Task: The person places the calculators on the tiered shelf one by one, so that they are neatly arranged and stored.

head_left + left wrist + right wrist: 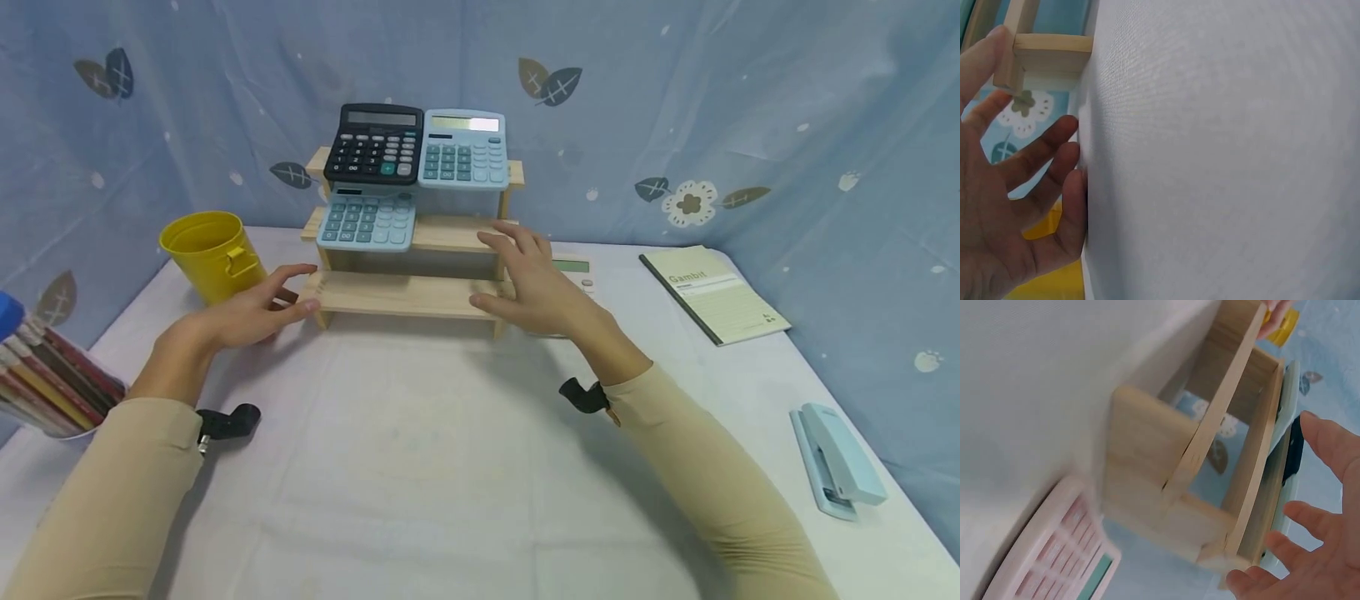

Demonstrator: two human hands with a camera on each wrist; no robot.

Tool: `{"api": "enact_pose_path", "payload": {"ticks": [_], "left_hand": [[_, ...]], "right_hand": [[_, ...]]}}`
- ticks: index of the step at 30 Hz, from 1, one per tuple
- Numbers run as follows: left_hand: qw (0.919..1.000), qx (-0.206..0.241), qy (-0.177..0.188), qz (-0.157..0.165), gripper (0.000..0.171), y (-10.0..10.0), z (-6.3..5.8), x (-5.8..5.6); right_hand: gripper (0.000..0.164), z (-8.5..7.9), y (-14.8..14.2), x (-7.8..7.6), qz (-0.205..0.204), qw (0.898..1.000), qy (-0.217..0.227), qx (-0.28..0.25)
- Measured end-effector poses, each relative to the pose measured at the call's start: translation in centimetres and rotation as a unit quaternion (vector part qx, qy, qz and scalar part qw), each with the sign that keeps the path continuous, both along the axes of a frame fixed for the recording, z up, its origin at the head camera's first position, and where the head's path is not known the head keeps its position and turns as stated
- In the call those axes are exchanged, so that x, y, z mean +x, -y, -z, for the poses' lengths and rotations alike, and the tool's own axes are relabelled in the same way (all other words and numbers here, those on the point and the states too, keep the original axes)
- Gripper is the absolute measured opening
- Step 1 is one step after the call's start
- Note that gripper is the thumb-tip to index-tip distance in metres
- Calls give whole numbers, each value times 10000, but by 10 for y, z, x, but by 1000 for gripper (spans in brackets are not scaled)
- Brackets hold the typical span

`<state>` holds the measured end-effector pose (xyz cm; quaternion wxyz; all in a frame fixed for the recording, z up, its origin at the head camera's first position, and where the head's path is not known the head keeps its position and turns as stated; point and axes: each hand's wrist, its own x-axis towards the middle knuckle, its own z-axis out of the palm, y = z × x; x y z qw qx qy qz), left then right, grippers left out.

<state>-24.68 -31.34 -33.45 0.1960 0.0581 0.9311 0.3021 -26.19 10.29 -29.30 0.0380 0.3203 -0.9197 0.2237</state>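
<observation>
Wooden stepped rack (408, 293) — left hand (251, 315) and right hand (536, 287) spread at its ends. Pink calculator (573, 271) behind right hand; yellow cup (212, 254) beside left — stapler (836, 460) well apart.

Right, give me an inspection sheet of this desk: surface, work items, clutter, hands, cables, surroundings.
Surface: table under a pale cloth.
Work items: wooden stepped rack; black calculator and blue calculator on the top step, second blue calculator on the middle step.
Clutter: yellow cup, notebook, stapler, books, pink calculator beside the rack.
Hands: left hand open at the rack's left end; right hand open at its right end.
Cables: nothing seen.
Surroundings: blue leaf-print backdrop.
</observation>
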Motion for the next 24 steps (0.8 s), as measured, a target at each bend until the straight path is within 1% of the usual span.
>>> {"api": "enact_pose_path", "payload": {"ticks": [5,9,16,19,24], "left_hand": [[10000,22,-26,16,91,0,-1,0],[10000,24,-53,35,90,0,-1,1],[9999,26,-101,1,89,0,-1,2],[9999,74,-111,-20,88,1,-1,3],[9999,77,-141,9,88,1,-3,2]], "right_hand": [[83,4,-18,0,78,9999,-87,-21],[82,8,-28,-2,40,9998,-195,-54],[83,14,-44,-7,148,9994,-295,-58],[85,17,-49,-9,213,9995,-246,10],[89,22,-58,-13,494,9986,25,161]]}}
